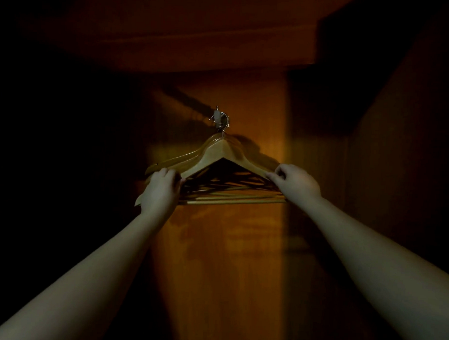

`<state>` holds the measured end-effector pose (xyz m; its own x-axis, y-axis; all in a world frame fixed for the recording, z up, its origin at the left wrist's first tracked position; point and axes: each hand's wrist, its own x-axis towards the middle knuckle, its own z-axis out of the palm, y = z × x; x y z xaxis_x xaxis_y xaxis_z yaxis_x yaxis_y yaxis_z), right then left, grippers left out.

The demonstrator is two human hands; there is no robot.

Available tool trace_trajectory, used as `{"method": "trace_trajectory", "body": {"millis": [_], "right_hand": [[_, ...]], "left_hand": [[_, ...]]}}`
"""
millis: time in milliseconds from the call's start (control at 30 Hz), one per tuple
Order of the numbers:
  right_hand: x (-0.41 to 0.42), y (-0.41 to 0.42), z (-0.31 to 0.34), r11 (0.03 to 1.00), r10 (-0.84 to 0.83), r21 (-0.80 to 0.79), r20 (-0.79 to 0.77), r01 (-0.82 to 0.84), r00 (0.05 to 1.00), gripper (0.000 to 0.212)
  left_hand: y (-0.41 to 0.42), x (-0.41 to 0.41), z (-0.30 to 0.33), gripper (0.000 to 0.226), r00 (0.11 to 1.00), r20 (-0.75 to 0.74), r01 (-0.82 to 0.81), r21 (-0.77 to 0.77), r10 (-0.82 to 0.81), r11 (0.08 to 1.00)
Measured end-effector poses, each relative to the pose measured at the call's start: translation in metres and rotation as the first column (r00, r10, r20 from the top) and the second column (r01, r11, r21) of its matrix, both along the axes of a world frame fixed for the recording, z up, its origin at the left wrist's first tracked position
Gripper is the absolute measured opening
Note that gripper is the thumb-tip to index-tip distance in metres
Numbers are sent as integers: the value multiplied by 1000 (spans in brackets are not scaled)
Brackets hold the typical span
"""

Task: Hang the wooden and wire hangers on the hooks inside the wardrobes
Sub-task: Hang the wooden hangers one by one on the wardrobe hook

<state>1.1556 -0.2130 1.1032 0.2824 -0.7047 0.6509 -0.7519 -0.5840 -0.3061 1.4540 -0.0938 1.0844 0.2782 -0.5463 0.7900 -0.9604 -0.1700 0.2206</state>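
From the head view, both arms reach up into a dim wardrobe. The left hand [161,186] has its fingers curled over the left ends of a bunch of wooden hangers [220,150], gripping them from above. The right hand [295,182] pinches the right tip of the front hanger between thumb and fingers. The bunch sits between the two hands, its peak above and beyond them, and its thin metal hanger hooks [226,126] run up to a small wall hook [218,118] fixed to the wardrobe back panel [228,246]. The light is too poor to tell whether every hanger hook is properly seated there.

The risks, as I judge them:

- Several hangers share one small wall hook. If either hand lets go before all the hanger hooks are over it, a loose one could slide off and drop.
- The hangers look fanned rather than stacked square, with their lower bars spread out below the hands. An uneven push from one hand could twist the bunch and lever a hanger hook off.
- The right hand's hold is only a fingertip pinch, so it could slip.
- The wall hook's fixing is unclear, and the combined weight might strain it.

No wire hangers can be made out here.
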Motion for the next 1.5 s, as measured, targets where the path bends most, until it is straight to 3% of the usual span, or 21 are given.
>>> {"method": "trace_trajectory", "body": {"millis": [133,233,367,533,700,967,1200,1500], "right_hand": [[0,-6,1,997,-55,-57,-66,51,996,37],[0,-10,2,996,-57,-72,-57,53,997,38],[2,-16,4,1000,-5,17,-71,7,997,57],[6,-27,2,980,72,198,-202,-32,977,71],[10,-27,8,986,45,165,-238,-5,970,74],[13,-35,9,985,40,171,-302,13,953,76],[11,-32,13,990,50,144,-257,-13,965,75],[5,-6,18,994,85,83,-185,-71,979,70]], "left_hand": [[-7,5,0,31,994,73,-83,7,82,997],[-14,9,4,36,998,13,-55,17,54,998],[-21,12,6,53,996,-93,11,107,-1,994],[-27,23,9,71,987,-162,38,235,0,971],[-31,30,16,76,972,-229,119,261,-58,958],[-30,25,20,68,976,-214,86,243,-33,966],[-27,14,19,74,930,-368,72,164,-7,984],[-5,-22,24,44,933,-358,-35,8,36,999]]}}
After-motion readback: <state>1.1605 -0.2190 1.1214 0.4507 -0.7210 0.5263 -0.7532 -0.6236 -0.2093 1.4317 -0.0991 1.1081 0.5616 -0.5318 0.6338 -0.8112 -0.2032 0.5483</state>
